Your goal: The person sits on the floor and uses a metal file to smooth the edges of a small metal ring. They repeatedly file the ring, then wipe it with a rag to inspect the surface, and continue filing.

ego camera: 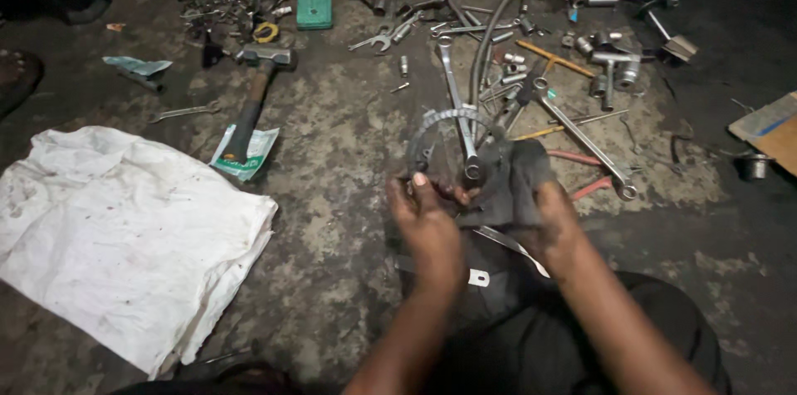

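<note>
A big white cloth (116,237) is lying flat on the dirty floor (332,229), far to the left of the hammer (253,92). A small silver wrench (184,111) is lying just left of the hammer's handle. The hammer is lying with its gray head up top and its long handle pointing down, and the end of the handle is resting on a green and white packet (245,154). A green box (314,5) is sitting above and to the right of the hammer's head, with lots of little metal bits to its left.

To the right of the hammer and lower down, the left hand (427,221) is holding a round toothed ring (448,142). Its fingers are curling tight around the bottom edge of the ring, and the thumb is pointing up. The ring is standing up in the air above the person's lap, right of the hammer's handle.

Farther right, the right hand (552,225) is gripping a dark rag (515,183) and pressing it against the ring's right side. Its fingers are mostly hiding in the rag.

Behind the ring, a long silver wrench (455,100) is lying on the floor. Far right of the hammer, another long wrench (581,138) is lying slanted among many sockets and tools. A piece of cardboard (768,129) is sitting at the far right edge.
</note>
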